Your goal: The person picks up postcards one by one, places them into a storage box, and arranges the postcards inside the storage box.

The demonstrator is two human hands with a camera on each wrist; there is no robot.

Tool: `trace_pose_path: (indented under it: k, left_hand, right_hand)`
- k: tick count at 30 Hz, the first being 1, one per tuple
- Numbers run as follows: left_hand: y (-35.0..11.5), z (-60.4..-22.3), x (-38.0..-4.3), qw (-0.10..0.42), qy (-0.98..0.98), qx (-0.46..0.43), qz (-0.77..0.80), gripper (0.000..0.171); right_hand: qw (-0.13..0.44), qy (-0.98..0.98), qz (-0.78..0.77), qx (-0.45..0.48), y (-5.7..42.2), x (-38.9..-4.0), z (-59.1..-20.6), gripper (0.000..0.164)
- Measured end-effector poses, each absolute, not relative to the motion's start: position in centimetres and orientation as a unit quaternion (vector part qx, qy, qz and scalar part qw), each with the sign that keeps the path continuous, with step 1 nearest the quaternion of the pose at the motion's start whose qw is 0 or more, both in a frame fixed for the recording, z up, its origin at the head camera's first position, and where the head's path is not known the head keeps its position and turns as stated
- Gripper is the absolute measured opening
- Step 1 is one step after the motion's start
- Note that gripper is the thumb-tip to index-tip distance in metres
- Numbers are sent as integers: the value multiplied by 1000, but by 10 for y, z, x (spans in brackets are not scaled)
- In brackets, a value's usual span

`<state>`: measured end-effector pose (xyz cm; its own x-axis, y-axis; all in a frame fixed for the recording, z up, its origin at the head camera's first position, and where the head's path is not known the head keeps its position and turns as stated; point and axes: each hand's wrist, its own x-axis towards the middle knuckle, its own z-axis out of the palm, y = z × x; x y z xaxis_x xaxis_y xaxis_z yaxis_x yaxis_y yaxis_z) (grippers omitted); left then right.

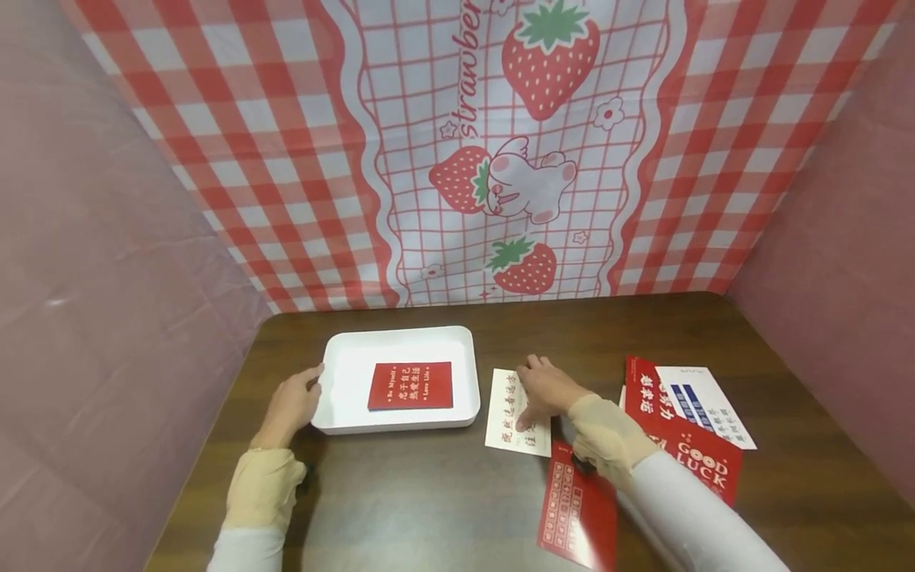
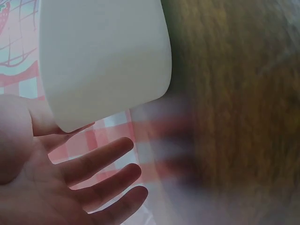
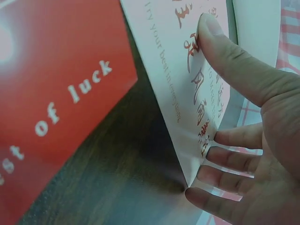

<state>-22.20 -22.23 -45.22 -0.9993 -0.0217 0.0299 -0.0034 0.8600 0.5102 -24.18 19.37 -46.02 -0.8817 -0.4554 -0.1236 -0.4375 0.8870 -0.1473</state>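
Observation:
My left hand (image 1: 296, 405) touches the left rim of a white tray (image 1: 393, 430). In the left wrist view its other fingers (image 2: 105, 185) stretch out beside the tray's corner. A red card (image 1: 411, 386) with pale lettering lies in the tray. Right of the tray, my right hand (image 1: 546, 389) holds a cream card (image 1: 503, 413) with red-brown writing. In the right wrist view the thumb (image 3: 227, 54) lies across the card's face, with the fingertips along its far edge. A red card (image 1: 572, 504) lies just below that hand, partly hidden by the wrist.
Several more cards lie at the right under and beyond the right forearm, among them a red "Good Luck" card (image 1: 696, 461) and a white card (image 1: 708, 397) with blue blocks. A strawberry-patterned cloth (image 1: 500, 159) hangs behind the brown table (image 1: 400, 500).

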Motion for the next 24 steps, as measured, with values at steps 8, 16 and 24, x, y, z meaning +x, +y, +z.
trace_pose_path:
  k: [8, 16, 24]
  left_hand:
    - [-226, -453, -223, 12, -962, 12, -272, 42]
    - [-224, -448, -231, 61, -963, -5, -263, 41]
    - [-226, -455, -227, 51, -966, -4, -253, 40]
  right_hand:
    - [92, 970, -52, -220, 188, -245, -458, 95]
    - [87, 973, -51, -209, 189, -250, -454, 96]
    - [78, 967, -83, -229, 196, -248, -463, 97]
